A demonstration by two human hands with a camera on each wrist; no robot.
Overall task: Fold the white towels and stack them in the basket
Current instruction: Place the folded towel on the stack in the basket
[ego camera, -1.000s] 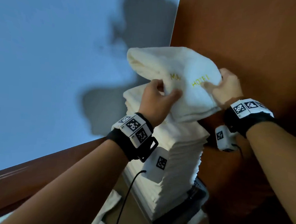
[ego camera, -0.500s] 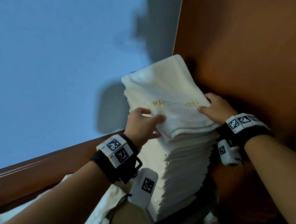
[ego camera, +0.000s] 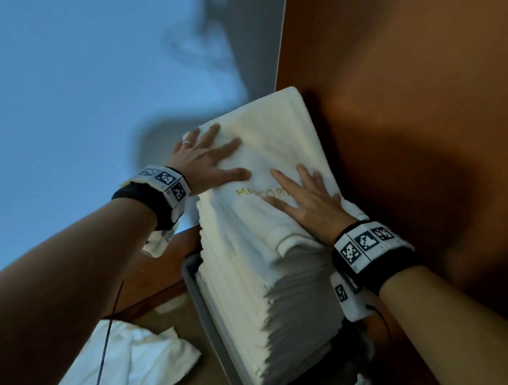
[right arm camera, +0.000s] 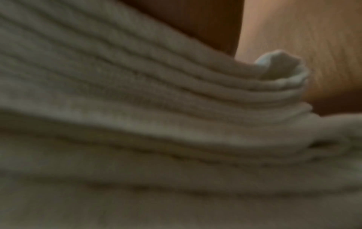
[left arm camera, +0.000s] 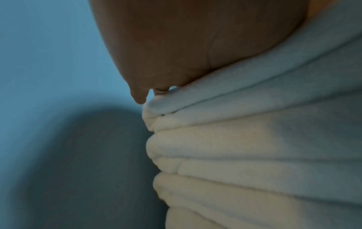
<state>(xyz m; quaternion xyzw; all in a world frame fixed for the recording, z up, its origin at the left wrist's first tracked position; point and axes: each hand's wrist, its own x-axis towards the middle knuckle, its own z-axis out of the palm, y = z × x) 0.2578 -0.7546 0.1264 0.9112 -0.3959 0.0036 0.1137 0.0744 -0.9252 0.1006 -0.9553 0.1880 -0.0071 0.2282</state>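
A tall stack of folded white towels (ego camera: 270, 288) rises out of a grey basket (ego camera: 193, 284). The top towel (ego camera: 279, 140) carries gold lettering and lies flat on the stack. My left hand (ego camera: 207, 156) presses its left part with straight, spread fingers. My right hand (ego camera: 303, 195) lies flat on its near right part, over the lettering. In the left wrist view my palm (left arm camera: 186, 46) rests on the layered towel edges (left arm camera: 254, 147). The right wrist view shows only blurred towel folds (right arm camera: 156, 124) and a bit of wood panel (right arm camera: 303, 38).
A brown wood panel (ego camera: 401, 97) stands close on the right of the stack, a pale blue wall (ego camera: 75, 77) on the left. Loose unfolded white towels (ego camera: 135, 360) lie at the lower left, beside a wooden ledge (ego camera: 152, 275).
Both hands lowered the lettered towel onto the stack, let go of its edges and now lie flat on top of it.
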